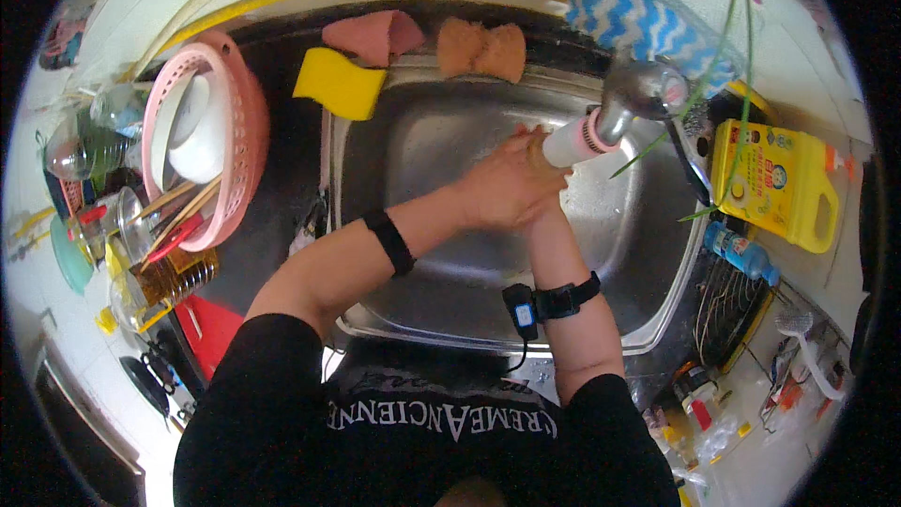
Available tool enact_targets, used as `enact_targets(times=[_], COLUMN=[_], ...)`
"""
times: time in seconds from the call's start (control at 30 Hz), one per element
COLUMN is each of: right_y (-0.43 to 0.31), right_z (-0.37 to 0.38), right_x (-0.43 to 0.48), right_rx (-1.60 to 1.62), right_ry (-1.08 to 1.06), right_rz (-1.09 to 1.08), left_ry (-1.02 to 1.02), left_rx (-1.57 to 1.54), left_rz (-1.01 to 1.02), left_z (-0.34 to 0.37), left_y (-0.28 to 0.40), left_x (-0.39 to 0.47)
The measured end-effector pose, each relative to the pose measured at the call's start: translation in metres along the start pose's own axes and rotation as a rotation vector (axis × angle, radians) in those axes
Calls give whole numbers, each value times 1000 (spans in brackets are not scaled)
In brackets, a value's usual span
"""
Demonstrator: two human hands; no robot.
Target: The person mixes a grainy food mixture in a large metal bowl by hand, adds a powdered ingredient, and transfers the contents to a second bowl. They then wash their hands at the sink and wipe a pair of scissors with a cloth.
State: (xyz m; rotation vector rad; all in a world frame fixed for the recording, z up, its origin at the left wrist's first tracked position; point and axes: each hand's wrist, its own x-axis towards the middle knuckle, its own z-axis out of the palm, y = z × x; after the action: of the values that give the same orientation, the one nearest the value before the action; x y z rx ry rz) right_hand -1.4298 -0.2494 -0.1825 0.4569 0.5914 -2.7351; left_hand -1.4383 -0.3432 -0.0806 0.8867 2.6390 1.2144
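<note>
My left hand (503, 186) and my right hand (545, 208) are together over the stainless steel sink (436, 296), just below the white and pink nozzle (571, 144) of the metal faucet (644, 91). The left hand lies over the right and covers most of it. Some fingers spread out around the nozzle's mouth. Whether either hand holds anything is hidden. Black straps circle both forearms, and the right one carries a small black device with a cable.
Behind the sink lie a yellow cloth (339, 83), a pink cloth (373, 36) and an orange sponge (481, 49). A pink basket (246, 148) with bowls and chopsticks stands left. At right are a yellow jug (774, 183), a blue bottle (739, 251) and a wire rack (728, 317).
</note>
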Motion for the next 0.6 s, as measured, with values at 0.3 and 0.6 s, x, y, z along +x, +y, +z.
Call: enact_targets(times=[0.3,0.6], right_y=[-55,-10], right_z=[47,84], right_x=[-18,-25], right_rx=[-1806,-802], right_ry=[-616,293], right_rz=[-282,-355], left_ry=[-383,468], left_rx=[-637,-1618], left_rz=[-568,-823], left_z=[-4,21], left_y=[-48,-32], left_x=[15,9])
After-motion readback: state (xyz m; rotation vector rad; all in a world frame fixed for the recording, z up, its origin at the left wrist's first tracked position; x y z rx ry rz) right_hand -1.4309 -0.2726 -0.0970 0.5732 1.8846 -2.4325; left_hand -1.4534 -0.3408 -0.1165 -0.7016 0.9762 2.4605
